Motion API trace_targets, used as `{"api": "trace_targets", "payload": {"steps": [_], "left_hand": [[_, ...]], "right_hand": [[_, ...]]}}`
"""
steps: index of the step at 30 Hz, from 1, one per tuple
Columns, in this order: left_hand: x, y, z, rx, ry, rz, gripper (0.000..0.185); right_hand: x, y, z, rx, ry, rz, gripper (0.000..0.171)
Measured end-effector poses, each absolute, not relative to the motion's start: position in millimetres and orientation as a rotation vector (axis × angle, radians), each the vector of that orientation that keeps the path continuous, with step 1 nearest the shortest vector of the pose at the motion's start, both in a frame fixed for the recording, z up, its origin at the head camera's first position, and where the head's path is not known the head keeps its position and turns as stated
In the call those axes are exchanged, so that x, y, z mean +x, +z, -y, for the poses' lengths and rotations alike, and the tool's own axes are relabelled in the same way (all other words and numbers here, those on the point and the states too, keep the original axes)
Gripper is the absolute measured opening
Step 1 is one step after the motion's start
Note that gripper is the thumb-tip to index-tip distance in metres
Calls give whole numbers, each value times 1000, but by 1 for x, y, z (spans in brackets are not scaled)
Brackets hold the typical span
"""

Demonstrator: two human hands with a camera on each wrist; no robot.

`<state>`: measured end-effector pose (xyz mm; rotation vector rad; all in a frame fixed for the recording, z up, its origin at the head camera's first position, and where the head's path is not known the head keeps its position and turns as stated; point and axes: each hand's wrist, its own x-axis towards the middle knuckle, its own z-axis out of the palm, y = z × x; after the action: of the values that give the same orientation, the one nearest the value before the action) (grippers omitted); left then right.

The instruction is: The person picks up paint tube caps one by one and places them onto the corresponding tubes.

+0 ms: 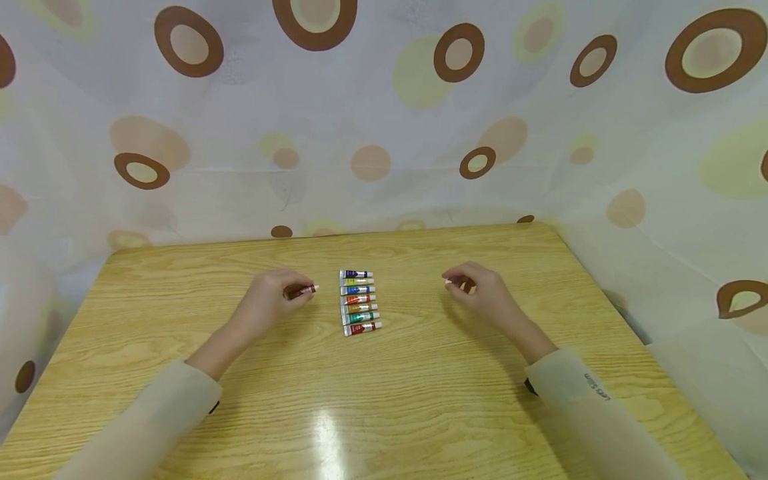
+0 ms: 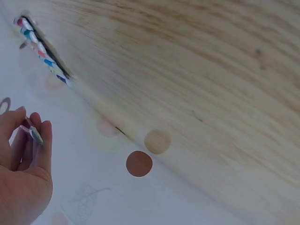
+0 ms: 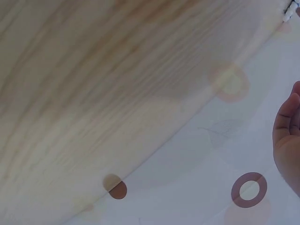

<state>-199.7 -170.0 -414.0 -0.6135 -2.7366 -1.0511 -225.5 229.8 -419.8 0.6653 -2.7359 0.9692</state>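
Observation:
On the table, several paint tubes [image 1: 359, 300] lie side by side in a column, white caps to the right, with purple, yellow, blue, orange-red, ochre, green and red labels. My left hand [image 1: 277, 293], just left of them, pinches another paint tube [image 1: 307, 290] with a dark red label, its white cap pointing right. In the left wrist view, the silvery end of this tube shows between thumb and fingers. Right of the column, my right hand [image 1: 482, 288] pinches a small white-ended thing [image 1: 448, 282] between thumb and fingertips; the fingers hide most of it, and I cannot tell what it is.
The wooden table [image 1: 384, 393] runs back to a pale curtain [image 1: 336, 193] with brown, peach and yellow circles. The curtain also hangs along the table's right and left sides.

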Motion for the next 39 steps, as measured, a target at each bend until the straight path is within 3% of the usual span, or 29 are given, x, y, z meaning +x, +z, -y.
{"api": "trace_targets", "payload": {"steps": [39], "left_hand": [[-188,-405,111,-1007,-888,2429,14]], "right_hand": [[-199,-409,-172,960,1079,2602,9]]}}
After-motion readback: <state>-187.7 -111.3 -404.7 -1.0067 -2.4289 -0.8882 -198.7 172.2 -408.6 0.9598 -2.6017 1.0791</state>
